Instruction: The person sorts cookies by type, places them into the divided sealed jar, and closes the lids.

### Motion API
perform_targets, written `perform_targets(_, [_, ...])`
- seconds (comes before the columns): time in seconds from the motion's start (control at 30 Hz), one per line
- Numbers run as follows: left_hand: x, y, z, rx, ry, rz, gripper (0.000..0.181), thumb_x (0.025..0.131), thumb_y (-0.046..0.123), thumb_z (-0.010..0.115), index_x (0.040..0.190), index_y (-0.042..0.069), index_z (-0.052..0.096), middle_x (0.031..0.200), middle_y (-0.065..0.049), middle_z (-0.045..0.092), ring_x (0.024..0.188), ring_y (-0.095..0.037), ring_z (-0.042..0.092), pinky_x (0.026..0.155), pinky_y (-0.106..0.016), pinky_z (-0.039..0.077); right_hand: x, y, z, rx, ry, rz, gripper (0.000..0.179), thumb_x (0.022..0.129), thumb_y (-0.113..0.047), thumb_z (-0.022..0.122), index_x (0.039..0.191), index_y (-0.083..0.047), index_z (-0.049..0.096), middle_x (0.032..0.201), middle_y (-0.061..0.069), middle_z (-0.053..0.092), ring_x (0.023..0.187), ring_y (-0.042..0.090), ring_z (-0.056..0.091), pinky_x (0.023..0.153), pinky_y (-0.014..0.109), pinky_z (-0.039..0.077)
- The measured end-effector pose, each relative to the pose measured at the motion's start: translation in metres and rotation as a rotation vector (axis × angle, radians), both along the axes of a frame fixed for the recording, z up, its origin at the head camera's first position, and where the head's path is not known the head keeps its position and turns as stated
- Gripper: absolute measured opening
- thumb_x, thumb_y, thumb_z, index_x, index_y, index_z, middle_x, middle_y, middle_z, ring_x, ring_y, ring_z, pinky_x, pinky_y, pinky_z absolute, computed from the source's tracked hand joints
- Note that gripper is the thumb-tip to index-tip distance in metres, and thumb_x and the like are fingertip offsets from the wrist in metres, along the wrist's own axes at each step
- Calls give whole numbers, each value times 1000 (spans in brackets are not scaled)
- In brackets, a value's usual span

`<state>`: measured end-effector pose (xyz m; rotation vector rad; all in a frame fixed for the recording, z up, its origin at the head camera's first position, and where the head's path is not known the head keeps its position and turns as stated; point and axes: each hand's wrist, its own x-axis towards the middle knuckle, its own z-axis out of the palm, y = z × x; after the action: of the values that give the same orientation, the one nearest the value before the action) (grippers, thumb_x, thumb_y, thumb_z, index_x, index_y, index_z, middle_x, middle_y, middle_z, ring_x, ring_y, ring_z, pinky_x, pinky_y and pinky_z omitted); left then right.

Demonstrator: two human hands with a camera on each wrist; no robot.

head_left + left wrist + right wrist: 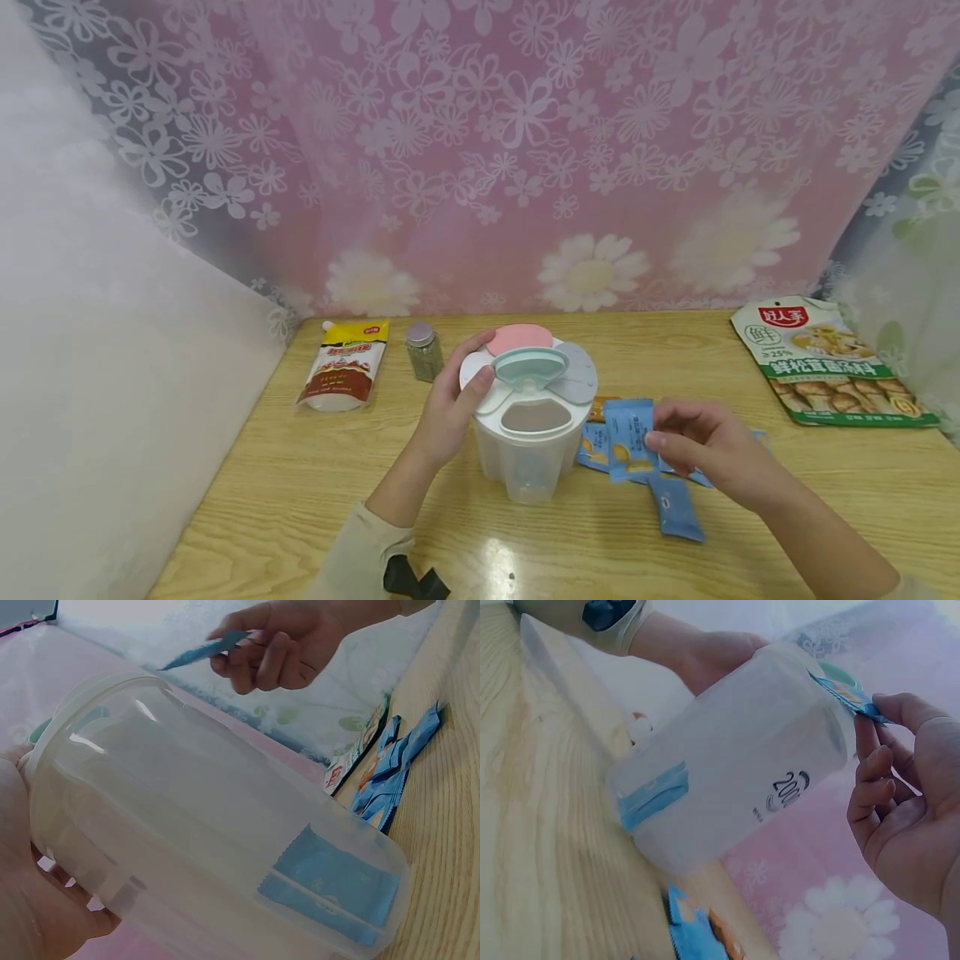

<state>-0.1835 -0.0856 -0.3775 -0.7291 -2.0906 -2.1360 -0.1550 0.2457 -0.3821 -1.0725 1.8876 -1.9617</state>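
A clear plastic storage container [531, 467] with a round, sectioned lid stands on the table. One pale green flap [529, 365] of the lid is raised, and the opening under it shows. My left hand [444, 410] grips the lid's left edge, thumb on top. Between thumb and fingers, my right hand [708, 446] pinches a small blue snack packet [630, 437], held just right of the container and apart from it in the left wrist view. Another blue packet [334, 885] lies at the bottom inside the container. More blue packets [678, 508] lie on the table beneath my right hand.
At the back left are a white, yellow and brown spouted pouch [343, 367] and a small glass jar [424, 354] with a lid. A green and white food bag [832, 362] lies at the right. A pink floral curtain [480, 167] hangs behind the wooden table [300, 500].
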Motion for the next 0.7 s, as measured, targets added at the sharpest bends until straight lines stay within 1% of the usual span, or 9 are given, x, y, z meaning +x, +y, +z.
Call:
perform_targets(0.13, [0,0,1,-4,3,3,49,105,25,46,151,10,38,153,-16,41,129,-22,49,103,-24,47,0,-8,12,-28,40,32,41,95,21,40,108,-9,62,68,8,41,54,24,32,45,37,32])
perform_targets(0.27, [1,-1,1,-7,-5,8,49,105,26,47,151,10,39,153,-15,41,129,-21,48,103,-23,47,2,-20,23,-11,68,42,37,93,22,43,106,-6,62,69,8,45,53,24,35,42,36,33])
perform_targets(0.37, [2,-1,1,-4,-7,7,50,105,27,48,151,11,39,153,-15,40,129,-21,48,102,-23,47,4,-28,30,32,80,-4,32,93,20,46,102,-6,62,70,6,49,53,23,37,41,35,34])
perform_targets(0.47, [1,-1,1,1,1,1,51,105,28,48,152,11,38,154,-15,40,129,-22,49,102,-24,48,5,-37,36,71,91,-68,28,94,16,50,100,-7,63,71,3,51,54,22,40,42,34,35])
perform_targets(0.53, [1,-1,1,3,3,2,51,105,28,48,152,10,38,154,-15,40,129,-22,49,102,-24,48,4,-43,39,78,95,-91,26,94,15,52,100,-8,63,68,3,49,54,21,40,43,35,36])
perform_targets(0.7, [1,0,1,-1,-5,10,51,104,30,49,150,9,40,152,-17,42,128,-20,49,102,-23,47,1,-52,45,57,96,-106,24,95,12,53,100,-8,64,61,7,41,54,21,39,47,35,38])
